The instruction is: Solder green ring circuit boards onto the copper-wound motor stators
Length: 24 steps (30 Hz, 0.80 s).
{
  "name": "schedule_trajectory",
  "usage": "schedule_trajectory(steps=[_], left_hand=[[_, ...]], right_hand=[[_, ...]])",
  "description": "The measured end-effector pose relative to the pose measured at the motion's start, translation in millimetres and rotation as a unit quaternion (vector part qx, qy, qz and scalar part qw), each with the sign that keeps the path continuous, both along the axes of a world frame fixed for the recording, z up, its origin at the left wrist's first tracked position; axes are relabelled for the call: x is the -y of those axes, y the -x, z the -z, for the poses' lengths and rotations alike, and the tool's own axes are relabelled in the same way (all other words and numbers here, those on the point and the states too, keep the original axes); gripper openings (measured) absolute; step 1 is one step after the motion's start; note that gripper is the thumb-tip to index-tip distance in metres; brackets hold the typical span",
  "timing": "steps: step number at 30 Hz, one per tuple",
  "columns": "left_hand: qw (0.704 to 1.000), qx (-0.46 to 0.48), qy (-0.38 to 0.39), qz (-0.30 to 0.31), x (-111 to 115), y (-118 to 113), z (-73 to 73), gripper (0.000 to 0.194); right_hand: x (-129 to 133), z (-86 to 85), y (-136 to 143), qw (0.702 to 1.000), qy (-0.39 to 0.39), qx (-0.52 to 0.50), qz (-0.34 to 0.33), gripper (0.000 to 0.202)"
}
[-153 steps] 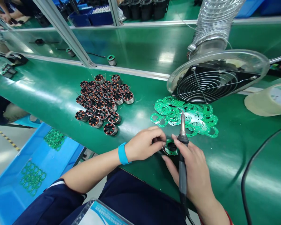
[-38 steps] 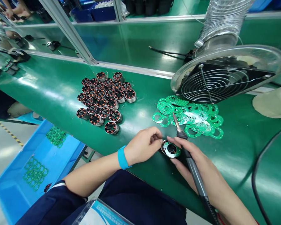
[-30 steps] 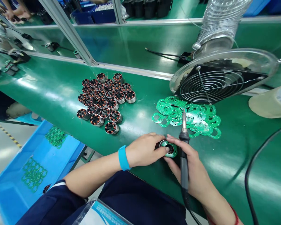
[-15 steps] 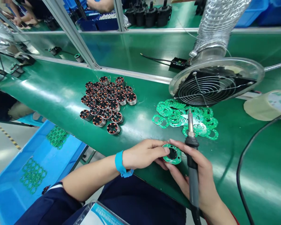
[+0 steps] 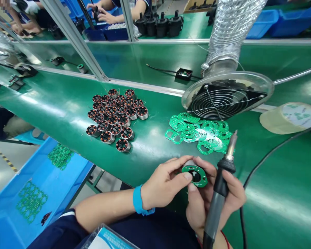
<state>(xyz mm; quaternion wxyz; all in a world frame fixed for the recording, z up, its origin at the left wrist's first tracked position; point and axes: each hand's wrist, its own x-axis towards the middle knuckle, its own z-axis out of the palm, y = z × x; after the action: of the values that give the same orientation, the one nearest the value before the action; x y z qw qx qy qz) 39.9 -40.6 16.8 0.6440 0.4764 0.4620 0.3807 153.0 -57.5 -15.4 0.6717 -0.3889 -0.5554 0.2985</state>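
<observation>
My left hand (image 5: 162,183), with a blue wristband (image 5: 138,200), is closed on a motor stator (image 5: 188,162) topped by a green ring-shaped circuit board (image 5: 203,178). Its thumb presses on the board's inner edge. My right hand (image 5: 233,193) grips a soldering iron (image 5: 219,197), tip pointing up and away from the board, while its thumb and a finger also touch the stator. Beyond my hands lies a pile of green ring boards (image 5: 194,129). To the left stand several copper-wound stators (image 5: 112,119) in a cluster.
A fume extractor fan (image 5: 217,102) on a clear hose (image 5: 229,31) hangs over the boards. At right are a roll of tape (image 5: 287,117) and a black cable (image 5: 264,152). A blue bin (image 5: 5,214) holds more boards at lower left. Co-workers' hands (image 5: 106,15) show across the bench.
The stator has tilted so its board faces me more and its metal side shows. My right hand has turned, swinging the iron's tip to the right. The view has shifted slightly.
</observation>
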Motion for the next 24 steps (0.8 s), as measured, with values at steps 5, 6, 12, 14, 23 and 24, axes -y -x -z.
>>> schedule_trajectory(steps=[5,6,12,14,23,24], left_hand=[[0.997,-0.076,-0.003,0.026,-7,11,1.4,0.047],[0.996,-0.072,0.027,0.035,-9,13,1.0,0.047],[0.986,-0.015,0.151,0.066,-15,17,-0.2,0.050],[0.990,-0.040,0.121,0.067,-15,16,1.0,0.048],[0.887,-0.267,-0.377,-0.019,-3,19,14.8,0.062],[0.868,-0.271,-0.414,-0.028,-2,19,15.2,0.064]], right_hand=[[-3,-2.7,-22,0.992,0.083,0.055,-0.072,0.062],[-5,-3.4,-29,0.990,0.084,0.086,-0.068,0.059],[-22,-12.0,-57,0.954,-0.043,0.293,-0.053,0.055],[-26,-16.1,-59,0.933,-0.081,0.347,-0.045,0.052],[-17,-14.0,-39,0.977,0.171,0.117,-0.057,0.028],[-16,-12.3,-36,0.971,0.215,0.037,-0.092,0.026]])
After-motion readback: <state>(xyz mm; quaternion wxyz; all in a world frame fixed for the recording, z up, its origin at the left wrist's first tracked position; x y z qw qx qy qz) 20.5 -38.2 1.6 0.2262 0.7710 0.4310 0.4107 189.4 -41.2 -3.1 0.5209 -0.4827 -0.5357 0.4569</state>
